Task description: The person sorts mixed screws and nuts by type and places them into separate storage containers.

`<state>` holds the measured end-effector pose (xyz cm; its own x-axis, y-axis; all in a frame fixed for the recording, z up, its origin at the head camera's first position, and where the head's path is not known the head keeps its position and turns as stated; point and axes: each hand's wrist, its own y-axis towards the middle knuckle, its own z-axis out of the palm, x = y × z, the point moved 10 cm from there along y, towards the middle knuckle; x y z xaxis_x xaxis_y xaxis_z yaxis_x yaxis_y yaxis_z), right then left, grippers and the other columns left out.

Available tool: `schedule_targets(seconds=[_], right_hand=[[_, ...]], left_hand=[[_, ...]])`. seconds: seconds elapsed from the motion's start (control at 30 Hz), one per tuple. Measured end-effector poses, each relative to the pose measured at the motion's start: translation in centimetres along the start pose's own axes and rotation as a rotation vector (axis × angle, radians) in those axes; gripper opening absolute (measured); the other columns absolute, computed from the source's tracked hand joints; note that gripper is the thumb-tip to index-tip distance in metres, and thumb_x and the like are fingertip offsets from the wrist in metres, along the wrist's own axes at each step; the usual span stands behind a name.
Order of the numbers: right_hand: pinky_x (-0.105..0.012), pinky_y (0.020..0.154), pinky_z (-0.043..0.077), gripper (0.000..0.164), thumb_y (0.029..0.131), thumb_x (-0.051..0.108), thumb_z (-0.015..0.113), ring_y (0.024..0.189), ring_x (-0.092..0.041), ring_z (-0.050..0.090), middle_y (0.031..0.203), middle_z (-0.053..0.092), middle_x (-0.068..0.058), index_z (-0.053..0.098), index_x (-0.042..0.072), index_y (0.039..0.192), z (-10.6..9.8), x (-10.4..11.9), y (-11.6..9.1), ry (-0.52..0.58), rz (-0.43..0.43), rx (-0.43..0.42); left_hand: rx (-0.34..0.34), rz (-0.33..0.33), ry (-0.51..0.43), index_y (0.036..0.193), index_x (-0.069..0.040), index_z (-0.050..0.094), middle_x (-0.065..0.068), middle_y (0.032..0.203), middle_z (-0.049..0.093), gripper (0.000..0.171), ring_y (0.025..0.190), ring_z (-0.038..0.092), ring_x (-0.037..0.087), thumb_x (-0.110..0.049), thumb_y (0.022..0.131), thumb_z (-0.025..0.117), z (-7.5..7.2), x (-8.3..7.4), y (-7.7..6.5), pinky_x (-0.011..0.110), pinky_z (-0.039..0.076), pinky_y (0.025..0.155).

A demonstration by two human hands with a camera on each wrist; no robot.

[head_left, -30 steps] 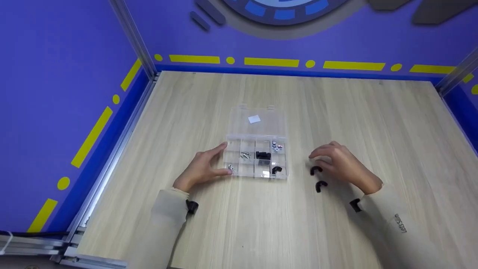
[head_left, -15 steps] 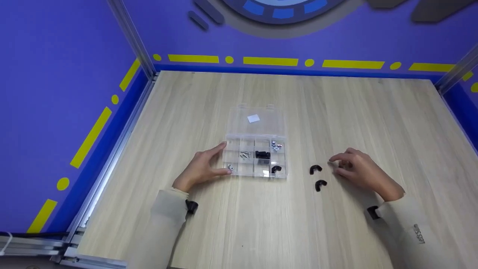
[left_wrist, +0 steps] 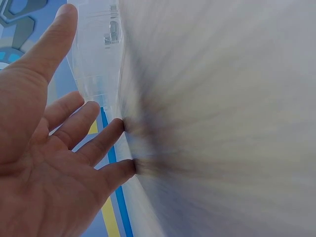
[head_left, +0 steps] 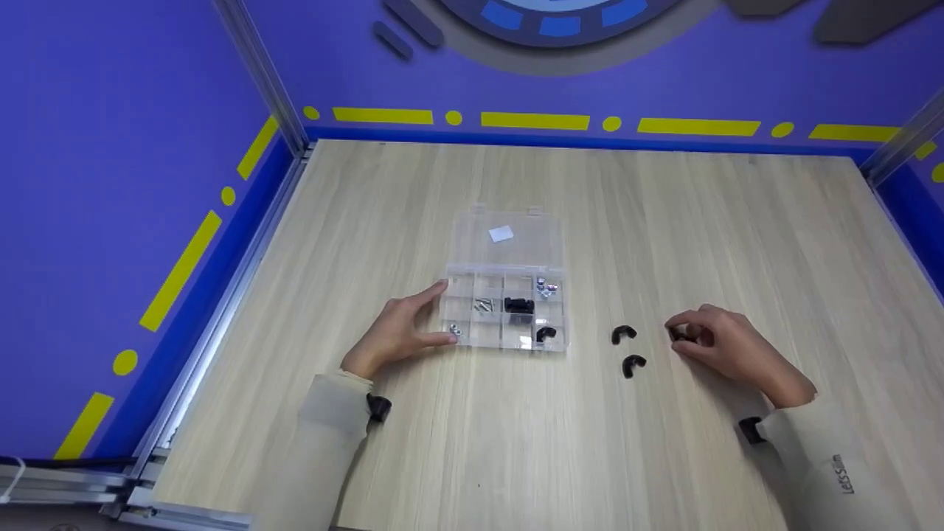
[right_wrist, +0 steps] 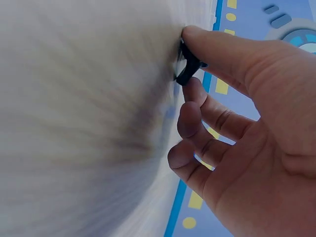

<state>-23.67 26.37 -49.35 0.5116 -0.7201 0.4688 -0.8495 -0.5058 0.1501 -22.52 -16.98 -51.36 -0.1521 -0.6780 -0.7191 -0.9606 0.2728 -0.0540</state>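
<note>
My left hand rests at the left side of a clear plastic compartment box, thumb and forefinger spread along its edge. In the left wrist view its fingers are extended and apart, with nothing in the palm. Off to the right, my right hand pinches a small black curved piece between thumb and forefinger, close over the table. Two similar black curved pieces, an upper one and a lower one, lie between that hand and the box. A matching black piece sits in the box's front right compartment.
The box's lid is folded back, with a white paper square on it. Other compartments hold black parts, silver pins and small shiny metal bits. Blue walls stand behind and left of the wooden table.
My right hand has moved right, away from the two loose black curved pieces, and a black curved piece now shows between its fingers. My left hand has stayed at the box.
</note>
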Motion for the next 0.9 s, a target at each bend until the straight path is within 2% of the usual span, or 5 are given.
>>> schedule_targets(seconds=[0.2,0.47,0.57,0.77,0.9], right_hand=[[-0.025,0.058,0.042,0.024,0.085,0.004,0.083,0.069,-0.008,0.049,0.082,0.058,0.009,0.077,0.010,0.107,-0.2,0.1,-0.1,0.011,-0.004,-0.009],[-0.027,0.064,0.048,0.020,0.087,0.000,0.079,0.073,-0.011,0.055,0.088,0.068,0.003,0.072,0.014,0.100,-0.2,-0.6,0.2,0.020,0.100,0.076],[-0.027,0.062,0.048,0.020,0.086,0.001,0.080,0.070,-0.010,0.056,0.084,0.067,0.003,0.069,0.013,0.098,-0.6,-0.6,0.4,0.010,0.113,0.072],[-0.028,0.063,0.051,0.020,0.085,0.000,0.081,0.070,-0.007,0.059,0.082,0.068,0.005,0.076,0.010,0.102,-1.7,0.3,0.8,-0.026,0.050,-0.006],[-0.028,0.063,0.052,0.018,0.085,-0.003,0.080,0.071,-0.007,0.060,0.083,0.070,0.005,0.077,0.010,0.097,-2.4,1.4,1.3,-0.030,-0.023,-0.063]], left_hand=[[0.002,-0.007,-0.004,0.158,-0.013,0.041,0.004,0.161,0.040,0.097,0.148,0.038,0.022,-0.035,0.078,0.091,0.0,0.0,-0.1,0.038,0.030,0.123],[0.002,-0.007,-0.004,0.159,-0.014,0.041,0.003,0.162,0.039,0.097,0.148,0.037,0.021,-0.037,0.079,0.090,0.0,-0.1,-0.2,0.037,0.029,0.123],[0.004,-0.004,-0.007,0.159,-0.014,0.040,0.002,0.162,0.039,0.097,0.149,0.036,0.021,-0.038,0.079,0.090,0.1,-0.1,-0.2,0.037,0.029,0.123],[0.000,0.010,0.000,0.158,-0.013,0.041,0.004,0.161,0.040,0.096,0.148,0.038,0.021,-0.036,0.079,0.090,-0.1,-0.2,-0.2,0.037,0.030,0.122],[-0.001,0.017,0.006,0.158,-0.012,0.041,0.004,0.161,0.040,0.096,0.148,0.038,0.021,-0.036,0.079,0.090,0.0,-0.2,-0.2,0.036,0.030,0.122]])
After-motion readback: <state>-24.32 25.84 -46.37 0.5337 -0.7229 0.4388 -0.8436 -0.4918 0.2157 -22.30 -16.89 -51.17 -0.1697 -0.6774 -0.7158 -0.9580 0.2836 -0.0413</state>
